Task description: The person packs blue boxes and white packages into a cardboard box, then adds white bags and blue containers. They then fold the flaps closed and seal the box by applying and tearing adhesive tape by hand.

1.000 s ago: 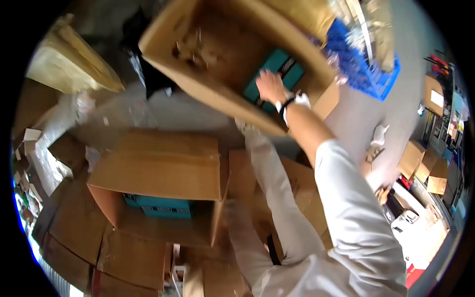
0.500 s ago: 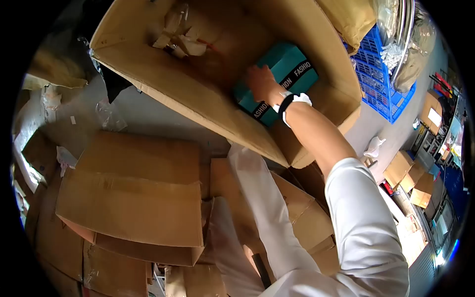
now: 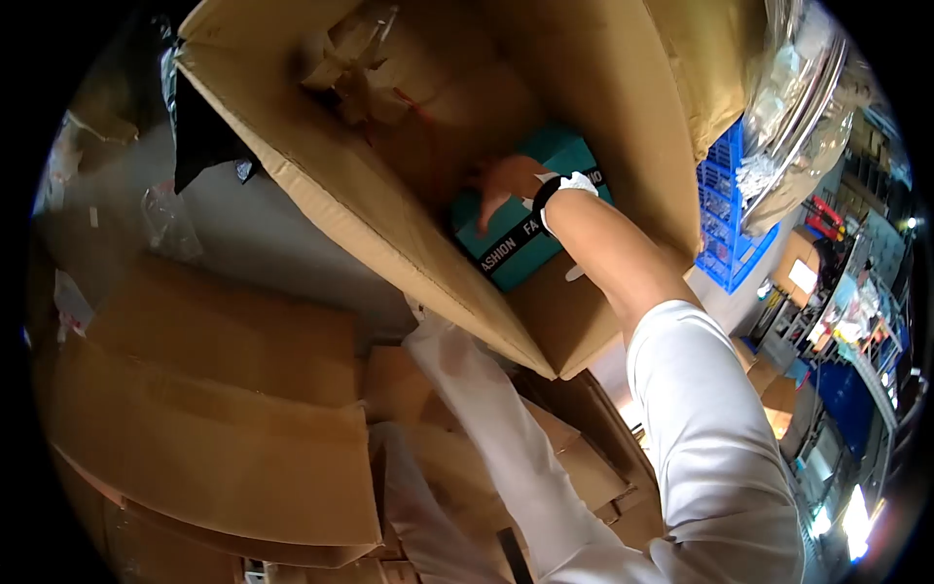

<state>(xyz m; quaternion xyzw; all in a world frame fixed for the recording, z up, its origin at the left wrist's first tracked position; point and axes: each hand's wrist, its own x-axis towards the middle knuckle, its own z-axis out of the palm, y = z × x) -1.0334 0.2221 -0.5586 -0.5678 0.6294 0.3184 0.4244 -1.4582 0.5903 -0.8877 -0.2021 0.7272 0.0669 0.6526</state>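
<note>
A teal box (image 3: 513,255) with a black band and white lettering lies inside a large open cardboard carton (image 3: 375,209). Over its upper left part is my right hand (image 3: 504,187), thumb and fingers spread apart. The hand touches or hovers just above the teal surface; exact contact is unclear, and the far fingertips are blurred. A black band and something white circle the wrist. My left hand is out of sight.
Torn brown paper (image 3: 360,68) lies inside the large carton. Another cardboard carton (image 3: 224,419) stands at the lower left. On the right are a blue plastic crate (image 3: 725,209) and wrapped bundles (image 3: 803,117). Clutter fills the far right.
The view has shifted, and the large carton appears lower and closer. My right hand has stayed at the teal box, its fingers now more visibly spread over it.
</note>
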